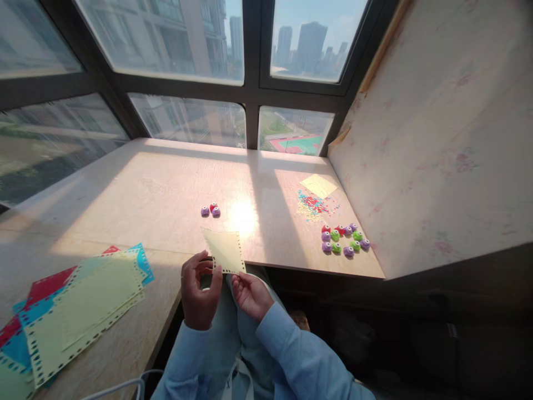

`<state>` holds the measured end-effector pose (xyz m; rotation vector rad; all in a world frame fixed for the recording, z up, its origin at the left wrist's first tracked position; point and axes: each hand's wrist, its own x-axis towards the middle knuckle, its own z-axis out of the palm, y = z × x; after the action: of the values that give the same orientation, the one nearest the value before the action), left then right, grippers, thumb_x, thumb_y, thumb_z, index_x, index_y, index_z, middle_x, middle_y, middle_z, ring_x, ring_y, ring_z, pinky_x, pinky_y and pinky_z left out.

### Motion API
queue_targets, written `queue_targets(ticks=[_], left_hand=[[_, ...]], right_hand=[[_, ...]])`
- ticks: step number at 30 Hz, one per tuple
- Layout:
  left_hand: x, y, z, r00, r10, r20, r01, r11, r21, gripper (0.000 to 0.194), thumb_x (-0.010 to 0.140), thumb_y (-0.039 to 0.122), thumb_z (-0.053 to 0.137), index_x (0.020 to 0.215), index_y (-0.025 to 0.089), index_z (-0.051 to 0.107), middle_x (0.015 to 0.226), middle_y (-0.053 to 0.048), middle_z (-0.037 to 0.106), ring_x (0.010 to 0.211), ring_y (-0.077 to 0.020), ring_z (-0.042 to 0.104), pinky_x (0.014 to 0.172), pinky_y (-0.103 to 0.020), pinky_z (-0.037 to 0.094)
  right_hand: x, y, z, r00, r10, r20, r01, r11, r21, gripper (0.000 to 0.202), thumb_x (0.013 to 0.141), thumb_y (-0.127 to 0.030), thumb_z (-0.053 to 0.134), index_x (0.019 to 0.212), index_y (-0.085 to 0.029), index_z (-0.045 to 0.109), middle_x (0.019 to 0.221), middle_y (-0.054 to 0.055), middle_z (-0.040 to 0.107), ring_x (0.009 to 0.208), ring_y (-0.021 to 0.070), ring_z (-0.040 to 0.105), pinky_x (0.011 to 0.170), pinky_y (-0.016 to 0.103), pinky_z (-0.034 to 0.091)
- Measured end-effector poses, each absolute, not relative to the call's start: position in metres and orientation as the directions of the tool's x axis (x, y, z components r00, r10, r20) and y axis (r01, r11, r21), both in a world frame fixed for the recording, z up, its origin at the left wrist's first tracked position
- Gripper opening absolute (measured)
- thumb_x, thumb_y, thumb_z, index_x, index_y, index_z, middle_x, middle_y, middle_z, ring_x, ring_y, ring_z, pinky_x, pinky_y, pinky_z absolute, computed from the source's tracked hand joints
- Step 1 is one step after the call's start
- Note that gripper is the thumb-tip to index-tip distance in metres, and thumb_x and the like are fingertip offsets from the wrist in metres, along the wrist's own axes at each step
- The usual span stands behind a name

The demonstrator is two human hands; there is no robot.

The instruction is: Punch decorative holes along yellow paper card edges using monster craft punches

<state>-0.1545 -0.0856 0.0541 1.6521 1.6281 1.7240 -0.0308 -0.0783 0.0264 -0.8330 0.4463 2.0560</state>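
Window frame and floral wallpaper, upper and right areas.
Frame: dark, across the top. Wallpaper: pale, pinkish flowers, left edge torn. Tall buildings: hazy, upper centre-right. Sports court: red and green, outdoors, right of centre. Cable: pale, curved, bottom left.

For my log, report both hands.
Left hand: curled at the perforated yellow paper; grip cannot be told.
Right hand: closed, pinching the paper's corner.
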Motion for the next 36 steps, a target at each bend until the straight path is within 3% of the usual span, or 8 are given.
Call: queue_targets(ticks=[10,20,25,29,36], left_hand=[[-0.126,-0.065,0.070,-0.234,0.784,0.575,0.518,-0.399,0.756,0.030,0.085,0.022,0.066,0.115,0.017,0.061,0.113,-0.008,0.061,0.082,-0.0124,0.063,0.069,-0.027,0.057],[-0.093,-0.051,0.076,-0.151,0.827,0.541,0.525,-0.397,0.753,0.026,0.087,0.020,0.063,0.112,0.016,0.061,0.109,-0.008,0.062,0.078,-0.0124,0.063,0.066,-0.027,0.057],[-0.071,-0.044,0.069,-0.131,0.855,0.501,0.495,-0.382,0.780,0.024,0.087,0.018,0.062,0.111,0.016,0.061,0.109,-0.008,0.062,0.079,-0.0123,0.063,0.065,-0.026,0.056],[-0.051,-0.041,0.062,-0.137,0.892,0.430,0.446,-0.332,0.831,0.022,0.087,0.020,0.061,0.109,0.017,0.061,0.106,-0.007,0.062,0.079,-0.0122,0.063,0.066,-0.026,0.056],[-0.015,-0.025,0.042,-0.208,0.915,0.345,0.395,-0.244,0.886,0.021,0.085,0.022,0.060,0.106,0.017,0.060,0.102,-0.007,0.063,0.074,-0.0116,0.063,0.062,-0.024,0.056]], right_hand=[[-0.011,-0.068,0.024,-0.504,0.602,-0.619,-0.828,-0.540,0.150,0.023,0.101,-0.012,0.039,0.095,-0.002,0.058,0.070,0.007,0.068,0.061,0.0070,0.066,0.057,0.012,0.056],[0.026,-0.063,0.016,-0.457,0.579,-0.675,-0.869,-0.451,0.202,0.025,0.102,-0.021,0.043,0.089,-0.005,0.058,0.069,0.006,0.066,0.060,0.0068,0.064,0.057,0.013,0.056],[0.045,-0.068,0.026,-0.394,0.583,-0.711,-0.900,-0.401,0.170,0.027,0.102,-0.026,0.045,0.087,-0.008,0.057,0.072,0.005,0.069,0.066,0.0089,0.068,0.055,0.014,0.055],[0.061,-0.072,0.038,-0.337,0.602,-0.723,-0.915,-0.391,0.101,0.033,0.104,-0.032,0.041,0.099,-0.005,0.061,0.079,0.007,0.072,0.068,0.0107,0.070,0.055,0.017,0.056],[0.094,-0.085,0.043,-0.322,0.609,-0.725,-0.911,-0.406,0.064,0.032,0.104,-0.028,0.041,0.099,-0.005,0.062,0.082,0.008,0.073,0.070,0.0118,0.072,0.058,0.019,0.057]])
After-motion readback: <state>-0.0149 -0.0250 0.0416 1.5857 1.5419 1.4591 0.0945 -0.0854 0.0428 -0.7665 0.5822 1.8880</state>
